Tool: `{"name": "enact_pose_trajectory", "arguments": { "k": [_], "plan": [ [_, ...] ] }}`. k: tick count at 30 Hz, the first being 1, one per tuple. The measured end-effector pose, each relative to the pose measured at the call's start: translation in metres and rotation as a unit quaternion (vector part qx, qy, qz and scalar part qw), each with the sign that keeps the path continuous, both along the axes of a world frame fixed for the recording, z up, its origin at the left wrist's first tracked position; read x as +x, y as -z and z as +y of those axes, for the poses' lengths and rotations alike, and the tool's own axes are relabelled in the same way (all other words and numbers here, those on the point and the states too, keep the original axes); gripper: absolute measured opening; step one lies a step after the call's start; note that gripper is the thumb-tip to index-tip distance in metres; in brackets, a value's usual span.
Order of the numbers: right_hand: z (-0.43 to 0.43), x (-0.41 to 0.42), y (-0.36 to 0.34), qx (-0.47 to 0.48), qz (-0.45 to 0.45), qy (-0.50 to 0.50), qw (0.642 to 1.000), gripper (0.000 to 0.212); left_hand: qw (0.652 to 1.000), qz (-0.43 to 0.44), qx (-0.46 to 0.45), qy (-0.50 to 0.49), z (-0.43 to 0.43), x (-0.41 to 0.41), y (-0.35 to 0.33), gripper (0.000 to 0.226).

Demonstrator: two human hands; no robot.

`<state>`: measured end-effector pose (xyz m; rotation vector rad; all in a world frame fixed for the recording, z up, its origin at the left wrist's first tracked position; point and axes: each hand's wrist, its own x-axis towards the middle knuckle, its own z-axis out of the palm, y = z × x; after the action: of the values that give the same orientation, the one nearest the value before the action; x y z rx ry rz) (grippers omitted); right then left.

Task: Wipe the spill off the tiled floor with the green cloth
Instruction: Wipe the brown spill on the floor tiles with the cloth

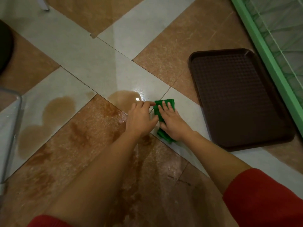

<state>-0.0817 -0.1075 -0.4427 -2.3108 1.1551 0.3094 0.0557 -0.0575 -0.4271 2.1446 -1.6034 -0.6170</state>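
Observation:
A folded green cloth (159,112) lies on a grey floor tile at the right edge of the spill. My right hand (173,123) lies flat on top of it, fingers spread. My left hand (141,118) rests beside it, its fingertips touching the cloth's far left corner. A brown liquid spill (54,112) spreads in pools over the grey tiles to the left, and wet brown streaks (98,128) cover the brown tile under my left arm. Another pool (121,97) sits just beyond my left hand.
A dark brown plastic tray (236,97) lies on the floor just right of the cloth. A green frame with mesh (268,51) runs along the right edge. A clear container's edge (9,122) shows at the left; a dark round object (5,46) at far left.

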Motion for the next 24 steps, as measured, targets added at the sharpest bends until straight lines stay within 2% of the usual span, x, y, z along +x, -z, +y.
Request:
{"name": "enact_pose_trajectory", "arguments": {
  "k": [4, 6, 13, 19, 21, 24],
  "plan": [
    [-0.004, 0.002, 0.002, -0.004, 0.006, 0.129, 0.992, 0.068, 1.0, 0.0, 0.004, -0.021, 0.004, 0.008, -0.006, 0.047],
    [-0.003, 0.009, 0.003, -0.012, 0.006, 0.145, 0.989, 0.067, 0.999, 0.0, 0.006, -0.031, 0.008, 0.014, -0.009, 0.047],
    [0.011, 0.013, 0.01, -0.004, -0.043, -0.026, 0.999, 0.065, 0.999, -0.01, 0.01, -0.036, 0.016, 0.031, -0.011, 0.051],
    [-0.006, 0.023, 0.01, -0.04, -0.011, 0.076, 0.996, 0.064, 0.999, -0.013, 0.011, -0.039, 0.02, 0.043, -0.014, 0.051],
    [-0.013, 0.035, 0.008, -0.036, -0.011, 0.068, 0.997, 0.064, 0.999, -0.023, 0.02, -0.036, 0.023, 0.044, -0.013, 0.051],
    [-0.011, 0.043, 0.008, -0.025, -0.029, 0.002, 0.999, 0.063, 0.999, -0.035, 0.026, -0.027, 0.021, 0.045, -0.011, 0.052]
  ]
}}
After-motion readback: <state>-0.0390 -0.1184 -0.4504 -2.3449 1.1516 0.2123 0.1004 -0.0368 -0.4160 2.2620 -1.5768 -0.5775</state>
